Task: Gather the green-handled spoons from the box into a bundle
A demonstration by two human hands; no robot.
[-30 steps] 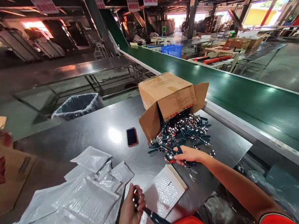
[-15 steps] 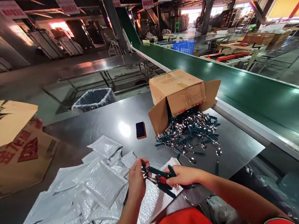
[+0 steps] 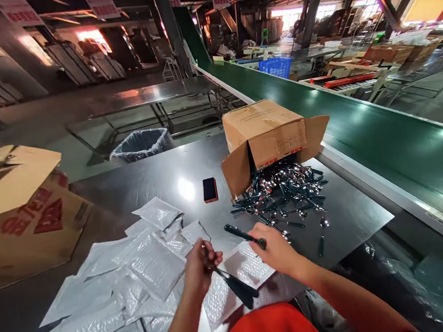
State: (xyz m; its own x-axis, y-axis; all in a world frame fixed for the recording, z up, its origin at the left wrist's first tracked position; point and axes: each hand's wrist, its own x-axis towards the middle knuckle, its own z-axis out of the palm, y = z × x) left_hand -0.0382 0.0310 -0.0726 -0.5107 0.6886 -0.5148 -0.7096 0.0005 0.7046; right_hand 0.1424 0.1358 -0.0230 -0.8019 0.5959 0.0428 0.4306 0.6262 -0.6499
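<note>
My left hand (image 3: 201,265) grips spoons by their bowls, their dark green handles (image 3: 236,288) pointing down towards me. A single spoon (image 3: 244,235) is pinched in my right hand (image 3: 274,251), its dark handle sticking out to the left. Both hands hover over a silver bubble mailer (image 3: 239,279) lying near the table's front edge. Just beyond my right hand, a pile of dark-handled spoons (image 3: 282,196) spills from a tipped cardboard box (image 3: 266,139).
Several silver bubble mailers (image 3: 112,298) are heaped at the left of the dark table (image 3: 150,180). A phone (image 3: 209,189) lies near the tipped box. A big cardboard box (image 3: 17,212) stands far left, a lined bin (image 3: 140,143) behind, a green conveyor (image 3: 364,143) along the right.
My right hand came back from the spoon pile with a spoon and joined my left hand over the mailer. The camera swung left, bringing the big box into view.
</note>
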